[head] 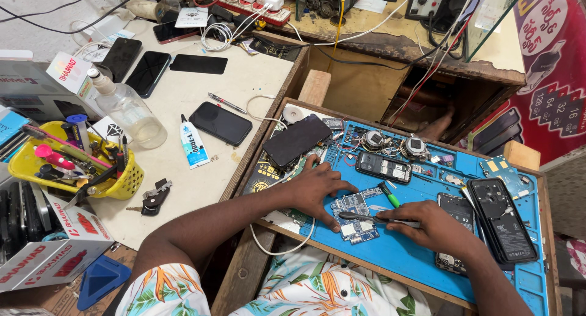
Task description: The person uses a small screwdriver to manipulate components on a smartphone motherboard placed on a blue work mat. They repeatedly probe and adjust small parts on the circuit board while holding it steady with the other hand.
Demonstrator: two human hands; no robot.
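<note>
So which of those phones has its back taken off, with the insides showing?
The opened phone at the right end of the blue mat. Its dark inner frame shows, while the phones on the white table lie closed, black glass up.

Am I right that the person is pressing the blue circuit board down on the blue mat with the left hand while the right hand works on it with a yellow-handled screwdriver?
Not quite. The head view shows the right hand holding metal tweezers, not a yellow-handled screwdriver. The rest stands: the left hand presses the blue circuit board down on the blue mat.
</note>
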